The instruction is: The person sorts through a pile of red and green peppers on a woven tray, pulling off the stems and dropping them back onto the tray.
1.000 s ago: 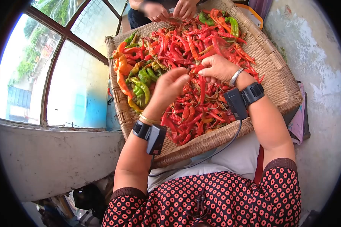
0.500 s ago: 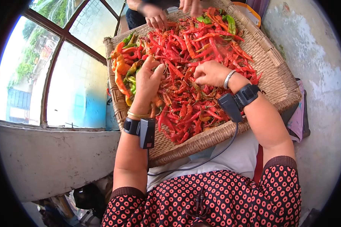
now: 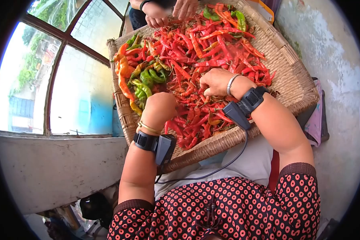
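A wide woven basket tray [image 3: 296, 76] holds a broad layer of red chili peppers [image 3: 224, 52]. My left hand [image 3: 160, 109] is over the lower left part of the peppers, its fingers turned under and hidden from view. My right hand [image 3: 218, 82] touches the peppers near the middle, fingers bent together; whatever they hold is too small to name. Green peppers [image 3: 147, 79] lie just above my left hand. Orange peppers [image 3: 124, 72] line the tray's left side.
Another person's hands [image 3: 170, 14] are at the tray's far edge. A framed window [image 3: 64, 38] stands on the left above a pale wall [image 3: 60, 168]. On the right, a pink cloth [image 3: 315, 120] hangs beside the tray. A cable [image 3: 224, 166] runs between my wrist devices.
My left hand has moved down and slightly right, uncovering the green peppers, and its fingers have turned under. My right hand has shifted slightly left and down.
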### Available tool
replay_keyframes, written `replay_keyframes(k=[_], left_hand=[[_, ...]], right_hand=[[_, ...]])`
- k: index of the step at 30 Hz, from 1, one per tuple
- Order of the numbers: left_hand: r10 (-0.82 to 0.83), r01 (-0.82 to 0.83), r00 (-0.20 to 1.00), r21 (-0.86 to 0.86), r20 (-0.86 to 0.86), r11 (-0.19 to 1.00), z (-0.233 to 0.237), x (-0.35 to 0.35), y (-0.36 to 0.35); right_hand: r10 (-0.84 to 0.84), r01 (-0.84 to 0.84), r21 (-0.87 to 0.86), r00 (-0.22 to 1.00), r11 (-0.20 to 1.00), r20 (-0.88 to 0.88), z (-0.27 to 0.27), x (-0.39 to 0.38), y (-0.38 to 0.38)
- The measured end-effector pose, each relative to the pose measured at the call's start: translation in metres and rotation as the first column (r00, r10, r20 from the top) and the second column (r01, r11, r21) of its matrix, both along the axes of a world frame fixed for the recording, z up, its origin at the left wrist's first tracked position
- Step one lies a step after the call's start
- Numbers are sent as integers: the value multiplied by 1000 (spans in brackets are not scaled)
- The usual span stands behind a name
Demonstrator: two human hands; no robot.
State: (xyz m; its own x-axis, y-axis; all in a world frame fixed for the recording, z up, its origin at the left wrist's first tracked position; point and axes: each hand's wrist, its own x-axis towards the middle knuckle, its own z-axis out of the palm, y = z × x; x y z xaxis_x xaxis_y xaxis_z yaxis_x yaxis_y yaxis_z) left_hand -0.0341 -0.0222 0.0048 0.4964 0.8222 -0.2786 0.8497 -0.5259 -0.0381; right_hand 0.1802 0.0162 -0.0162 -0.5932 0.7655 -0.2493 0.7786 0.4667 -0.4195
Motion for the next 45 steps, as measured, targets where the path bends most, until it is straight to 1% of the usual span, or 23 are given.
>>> replay_keyframes(k=[5, 7, 8, 17, 20, 22, 23, 24, 25, 26, 28, 29, 31, 32, 33, 35, 37, 39, 40, 41, 43, 44, 45], left_hand=[[-16, 16, 999, -4, -43, 1000, -5, 3, 1], [-15, 10, 998, -98, -54, 995, -6, 3, 2], [-18, 12, 998, -98, -57, 995, -6, 4, 2], [-9, 11, 992, 14, -129, 1000, -29, 4, 0], [-62, 55, 994, -76, -92, 996, -20, 11, 4], [-90, 69, 995, -326, -49, 943, -18, 15, 13], [-89, 68, 995, -327, -50, 943, -16, 14, 15], [4, 41, 994, -402, 110, 915, -13, 12, 16], [110, 28, 960, -477, 259, 878, -10, 11, 17], [112, 27, 959, -478, 260, 878, -7, 10, 17], [364, -71, 856, -614, 367, 786, 0, 8, 16], [366, -71, 854, -614, 369, 786, 7, 7, 17], [504, -80, 764, -715, 403, 694, 19, 4, 19], [504, -27, 733, -721, 457, 693, 16, -3, 21], [506, -28, 731, -721, 458, 693, 17, -7, 22], [616, 23, 573, -761, 541, 648, 20, -14, 23], [627, 43, 541, -763, 560, 644, 20, -19, 25], [662, 127, 359, -737, 658, 664, 23, -21, 25], [619, 110, 335, -682, 710, 723, 20, -21, 26], [620, 109, 333, -682, 710, 723, 17, -21, 28], [625, 87, 224, -655, 747, 751, 12, -18, 30], [614, 49, 264, -646, 744, 762, 11, -17, 30], [614, 49, 262, -646, 744, 762, 12, -14, 29]], right_hand=[[-31, 31, -5, 1000, 1000, 3, 6, 0, -6], [-27, 27, -7, 999, 1000, 27, 9, -1, -6], [-24, 25, -22, 998, 999, 56, 11, -1, -6], [-21, 25, -41, 995, 999, 94, 14, -2, -8], [-15, 18, -24, 995, 1000, 98, 6, -1, -5], [-11, 11, 4, 995, 1000, 99, 1, -2, -4], [-11, 10, 4, 995, 1000, 98, -1, -2, -3], [-19, 19, 3, 994, 1000, 103, 0, -2, -4], [-28, 27, 3, 994, 1000, 109, 1, -3, -4], [-26, 26, 2, 994, 1000, 111, 3, -2, -4], [-1, 2, -15, 999, 1000, 37, 10, -1, -5], [2, -1, -15, 999, 1000, 39, 12, -1, -4], [30, -35, -59, 996, 998, -81, 15, -2, -4], [33, -38, -59, 996, 998, -79, 14, -3, -3], [23, -31, -53, 989, 998, -148, 13, -3, -3], [4, -17, -44, 959, 999, -282, 11, -3, -1], [-2, -7, -29, 955, 1000, -295, 16, -4, -1], [-29, 50, 59, 949, 997, -315, 19, -4, -2], [-31, 51, 45, 936, 998, -351, 19, -3, -1], [-30, 49, 44, 936, 998, -350, 17, -2, -1], [-22, 112, 154, 869, 982, -495, 14, -3, 0], [-28, 113, 140, 866, 984, -499, 14, -2, 1], [-27, 111, 140, 867, 984, -498, 14, -2, 1]])
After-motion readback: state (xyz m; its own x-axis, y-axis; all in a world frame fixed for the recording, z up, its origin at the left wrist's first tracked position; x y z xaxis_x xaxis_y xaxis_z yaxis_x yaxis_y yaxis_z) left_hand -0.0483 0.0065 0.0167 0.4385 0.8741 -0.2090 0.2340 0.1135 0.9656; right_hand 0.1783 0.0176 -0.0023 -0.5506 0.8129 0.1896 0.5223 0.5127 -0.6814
